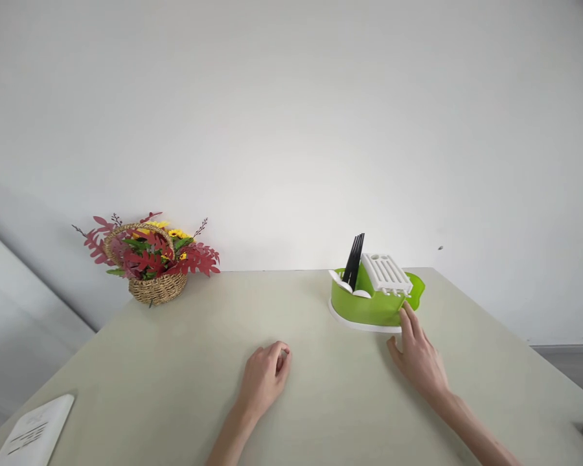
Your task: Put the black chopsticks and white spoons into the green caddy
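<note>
green caddy (364,310) touched by half-open right hand (421,359); left hand (263,378) curled, slightly open; both empty

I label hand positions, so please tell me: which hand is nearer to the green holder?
Right. The right hand is at the near right side of the green holder; the left hand is apart from it, to its left and lower in view.

green utensil holder (364,310) | upright on the counter (330,408), toward its far right, near the wall (282,129) | white base rim (364,326) beneath | white slotted top (387,272) over its right part, small prongs along the front edge | black chopsticks (354,262) standing tilted in the left part | white rounded pieces (362,294) at the left rim
</note>
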Demonstrator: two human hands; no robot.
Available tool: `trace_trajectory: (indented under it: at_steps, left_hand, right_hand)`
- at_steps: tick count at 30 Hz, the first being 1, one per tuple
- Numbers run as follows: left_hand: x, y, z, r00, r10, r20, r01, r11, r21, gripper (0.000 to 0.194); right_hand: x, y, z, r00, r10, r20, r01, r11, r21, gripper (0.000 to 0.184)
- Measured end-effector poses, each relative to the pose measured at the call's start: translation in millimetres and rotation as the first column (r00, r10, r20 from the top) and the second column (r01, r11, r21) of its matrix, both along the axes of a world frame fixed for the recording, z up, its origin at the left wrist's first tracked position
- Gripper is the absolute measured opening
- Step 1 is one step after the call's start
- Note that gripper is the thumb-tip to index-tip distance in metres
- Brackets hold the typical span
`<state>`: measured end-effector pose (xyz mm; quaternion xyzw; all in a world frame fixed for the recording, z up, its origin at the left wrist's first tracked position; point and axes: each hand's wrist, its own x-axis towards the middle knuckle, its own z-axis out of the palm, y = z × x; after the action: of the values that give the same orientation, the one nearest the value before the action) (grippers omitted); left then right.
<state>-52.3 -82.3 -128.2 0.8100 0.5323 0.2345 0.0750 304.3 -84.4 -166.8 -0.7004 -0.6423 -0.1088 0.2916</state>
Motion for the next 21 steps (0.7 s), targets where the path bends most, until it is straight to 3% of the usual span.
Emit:
trace_trajectory:
  at_steps: [11,21]
  left_hand:
    - [1.8,-1.8,3.5,1.000,0.006,0.017,-0.005,0.999,-0.046,0.019]
    - [2.1,-1.3,9.8,0.998,0.035,0.053,-0.029,0.992,-0.122,0.024]
  right_hand:
    - [-67.1,-19.1,0.0,0.970,0.223,-0.098,-0.218,0.974,0.064,0.074]
    - [-70.9,-22.7,2.4,0.908,0.341,-0.245,-0.311,0.938,0.151,0.061]
